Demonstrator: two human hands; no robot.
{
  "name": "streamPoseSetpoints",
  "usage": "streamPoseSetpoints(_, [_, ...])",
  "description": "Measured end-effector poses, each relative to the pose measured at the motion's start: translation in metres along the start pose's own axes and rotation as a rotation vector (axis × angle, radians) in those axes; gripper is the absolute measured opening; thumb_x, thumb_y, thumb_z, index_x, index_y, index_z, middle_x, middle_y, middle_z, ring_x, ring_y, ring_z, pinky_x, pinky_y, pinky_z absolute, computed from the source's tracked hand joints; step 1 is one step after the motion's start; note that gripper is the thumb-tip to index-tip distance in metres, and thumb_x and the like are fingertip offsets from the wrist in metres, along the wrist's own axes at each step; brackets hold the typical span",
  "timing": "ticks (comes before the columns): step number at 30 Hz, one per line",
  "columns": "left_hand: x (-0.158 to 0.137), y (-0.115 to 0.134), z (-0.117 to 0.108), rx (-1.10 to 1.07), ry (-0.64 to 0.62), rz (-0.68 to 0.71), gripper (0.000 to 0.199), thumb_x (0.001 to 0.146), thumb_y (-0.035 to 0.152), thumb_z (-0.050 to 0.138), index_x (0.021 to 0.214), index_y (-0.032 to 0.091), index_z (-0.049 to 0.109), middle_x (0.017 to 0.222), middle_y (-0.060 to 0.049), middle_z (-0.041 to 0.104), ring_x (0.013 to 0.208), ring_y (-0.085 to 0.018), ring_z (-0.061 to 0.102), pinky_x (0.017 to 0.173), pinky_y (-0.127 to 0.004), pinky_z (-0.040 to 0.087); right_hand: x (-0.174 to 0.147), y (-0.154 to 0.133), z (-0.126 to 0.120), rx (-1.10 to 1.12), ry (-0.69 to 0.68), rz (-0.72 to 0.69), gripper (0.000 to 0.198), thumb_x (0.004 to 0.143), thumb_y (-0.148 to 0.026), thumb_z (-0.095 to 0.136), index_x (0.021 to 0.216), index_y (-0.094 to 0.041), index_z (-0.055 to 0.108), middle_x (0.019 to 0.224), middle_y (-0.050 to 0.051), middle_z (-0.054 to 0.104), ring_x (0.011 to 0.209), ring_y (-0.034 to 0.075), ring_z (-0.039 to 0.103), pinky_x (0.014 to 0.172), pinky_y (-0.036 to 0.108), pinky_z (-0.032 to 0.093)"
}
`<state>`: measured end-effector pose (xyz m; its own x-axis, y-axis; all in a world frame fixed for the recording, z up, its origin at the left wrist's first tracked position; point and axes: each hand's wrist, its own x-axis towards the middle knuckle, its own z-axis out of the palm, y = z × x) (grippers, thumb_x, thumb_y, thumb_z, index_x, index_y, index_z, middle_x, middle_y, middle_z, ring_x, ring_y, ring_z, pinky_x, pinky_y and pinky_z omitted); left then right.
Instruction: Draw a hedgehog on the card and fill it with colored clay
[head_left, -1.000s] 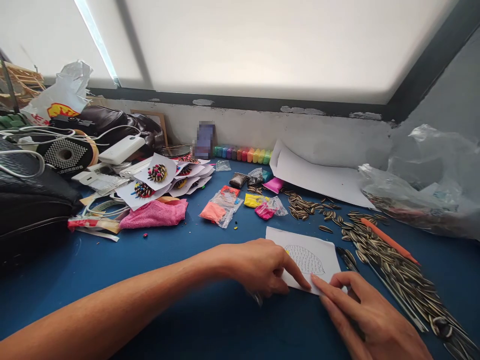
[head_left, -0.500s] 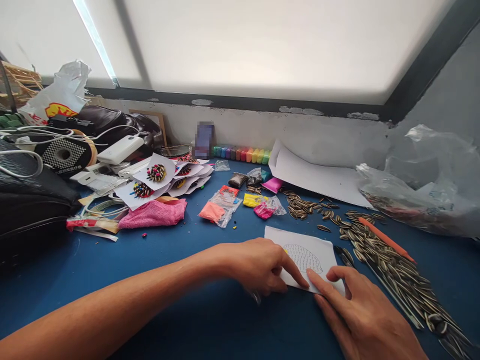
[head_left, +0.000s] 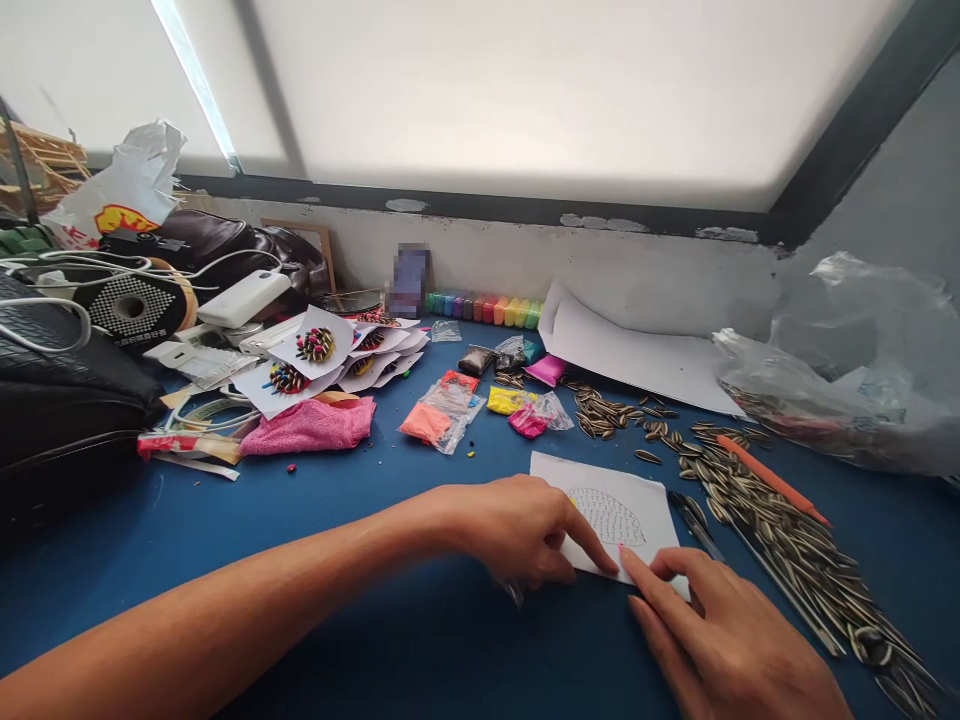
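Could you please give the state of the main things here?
Paper, flat, drawn on
Left hand, index fingertip on the paper
Right hand, thumb and index finger apart
Striped seeds, loose, heaped
Pink cloth, crumpled
White sheets, curled at one end
Decorated cards, overlapping in a pile

The tabletop [head_left: 412, 470] is blue. On it lie one small white paper [head_left: 652, 500] with a drawing, a pile of striped seeds [head_left: 802, 545], a pen [head_left: 696, 522] between these two, several small colourful packets [head_left: 426, 424], a pink cloth [head_left: 311, 427], and at right a plastic bag [head_left: 832, 415].
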<state>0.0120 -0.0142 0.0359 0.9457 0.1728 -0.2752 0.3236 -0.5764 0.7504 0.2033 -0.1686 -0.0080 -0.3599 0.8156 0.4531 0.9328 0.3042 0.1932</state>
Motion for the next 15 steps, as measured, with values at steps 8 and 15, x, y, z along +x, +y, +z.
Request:
streamPoseSetpoints(8, [0.0,0.0,0.0,-0.02,-0.014,0.005,0.047,0.081,0.015,0.053,0.125,0.027,0.063,0.061,0.005,0.059,0.06,-0.009,0.058,0.064,-0.02,0.043,0.0,0.004,-0.002,0.008,0.009,0.029,0.035,0.096,-0.031,0.046,0.122,-0.014,0.063,0.094,0.01,0.064,0.072,0.017,0.063,0.064,0.029,0.051])
streamPoseSetpoints(15, [0.0,0.002,-0.001,0.001,-0.01,-0.008,0.046,0.081,0.015,0.054,0.125,0.026,0.063,0.059,0.005,0.058,0.059,-0.009,0.057,0.063,-0.019,0.042,0.009,-0.001,-0.001,-0.02,0.027,0.01,0.036,0.098,-0.031,0.038,0.113,-0.016,0.068,0.087,0.009,0.063,0.064,0.016,0.061,0.056,0.028,0.05])
